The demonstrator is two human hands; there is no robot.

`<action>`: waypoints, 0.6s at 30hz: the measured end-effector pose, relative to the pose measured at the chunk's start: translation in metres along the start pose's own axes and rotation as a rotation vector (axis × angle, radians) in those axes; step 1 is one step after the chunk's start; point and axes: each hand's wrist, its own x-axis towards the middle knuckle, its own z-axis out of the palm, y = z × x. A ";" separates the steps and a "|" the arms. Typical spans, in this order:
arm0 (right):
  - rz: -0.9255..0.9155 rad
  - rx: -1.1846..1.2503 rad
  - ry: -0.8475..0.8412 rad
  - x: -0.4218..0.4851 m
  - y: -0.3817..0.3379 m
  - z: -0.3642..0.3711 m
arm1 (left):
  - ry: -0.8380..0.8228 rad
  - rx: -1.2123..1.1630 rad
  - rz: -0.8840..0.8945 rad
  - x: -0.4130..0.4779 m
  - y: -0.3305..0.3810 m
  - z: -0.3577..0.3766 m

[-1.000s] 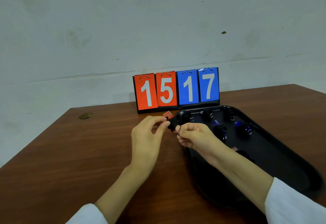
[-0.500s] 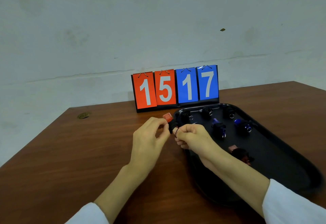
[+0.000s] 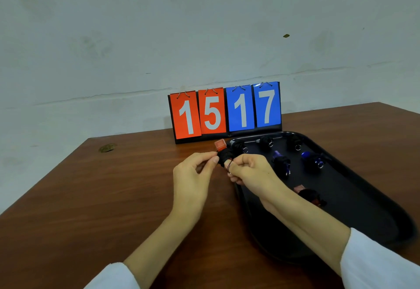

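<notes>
Red plastic tops the little switch (image 3: 223, 157), and that red cap (image 3: 220, 145) is what shows best in the head view. The switch is up in the air between the two hands, just past the fingertips and away from the person. It is over the near left corner of the black tray (image 3: 363, 197).

The left hand (image 3: 193, 175) comes in from the left and pinches the black body with thumb and finger. The right hand (image 3: 250, 170) comes in from the right with its fingers curled, and its thumb tip presses the same black body. Both hands are equally near and almost touch each other.

The switch's long way runs from the fingers up to the cap, leaning a bit to the left. A thin ring (image 3: 229, 166) sits at the right thumb tip, just beside the low end of the switch. I think the ring has to slide along that long way, so the right hand is the one best placed to move it.

Blue buttons (image 3: 280, 162) lie in the tray to the right of the hands. Number cards (image 3: 225, 111) stand on the bench (image 3: 91, 197) behind them.
</notes>
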 end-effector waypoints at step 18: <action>0.051 0.044 -0.103 -0.002 -0.004 -0.002 | 0.042 -0.232 -0.140 0.000 0.004 0.001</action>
